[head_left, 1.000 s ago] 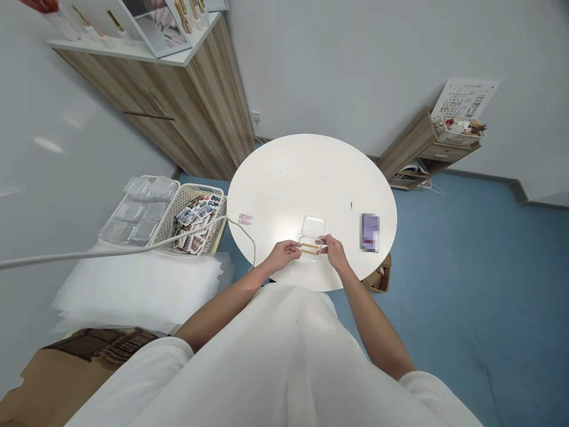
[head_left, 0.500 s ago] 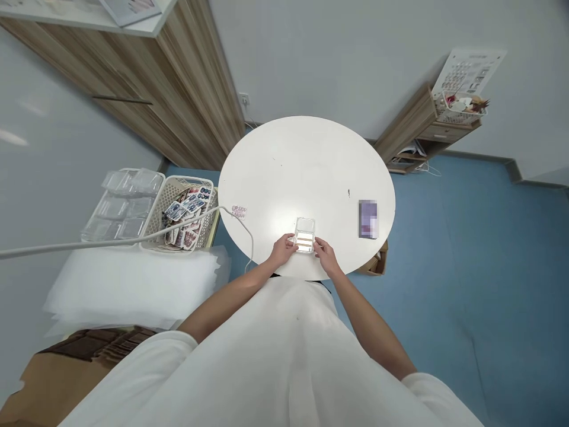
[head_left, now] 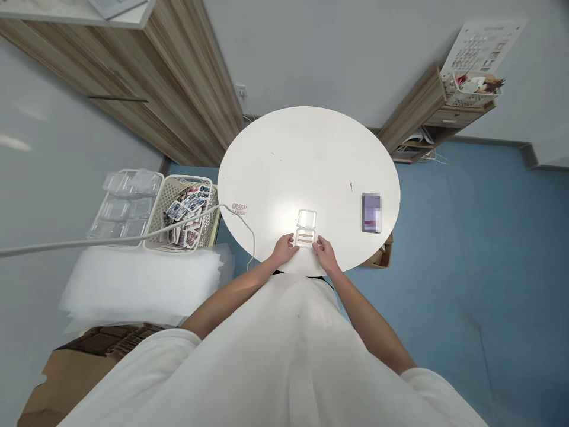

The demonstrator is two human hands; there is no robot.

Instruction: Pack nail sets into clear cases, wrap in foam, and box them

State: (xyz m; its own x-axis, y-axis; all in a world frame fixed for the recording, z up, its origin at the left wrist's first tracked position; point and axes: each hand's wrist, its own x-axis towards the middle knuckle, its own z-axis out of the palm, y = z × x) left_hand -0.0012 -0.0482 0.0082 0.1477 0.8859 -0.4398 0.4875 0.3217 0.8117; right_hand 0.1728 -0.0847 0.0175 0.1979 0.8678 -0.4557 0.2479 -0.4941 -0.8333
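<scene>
L hand [head_left: 284, 250] and R hand [head_left: 326, 255] are flanking a transparent case [head_left: 306, 228], fingers partly bent at its L and R sides; can't tell whether either is pinching or merely resting there. The case is lying open on the white round table [head_left: 311, 154], near the wearer's edge. Its long axis is running away from the wearer, lid half [head_left: 307, 219] to the far side, tray half [head_left: 305, 238] to the near side, btwn the fingertips. Key relation: both hands are sitting approx. level w/ the tray half, neither clearly nearer; the lid half is standing just beyond their reach, straight ahead of the gap btwn them. Inside the tray half, two tan strips [head_left: 304, 236] are lying crosswise, i.e. across the long axis.

Outward from the case: to its L, a small pink-printed card [head_left: 239, 210] is lying by the table rim; to its R, a purple item [head_left: 371, 212], pixelated, details n/a. Farther L of the case, off the table, a cable [head_left: 133, 240] is crossing in front of a basket of printed cards [head_left: 186, 213] & a basket of transparent packs [head_left: 124, 204]; a stack of white sheets [head_left: 142, 284] is lying on the wearer's side of both.
</scene>
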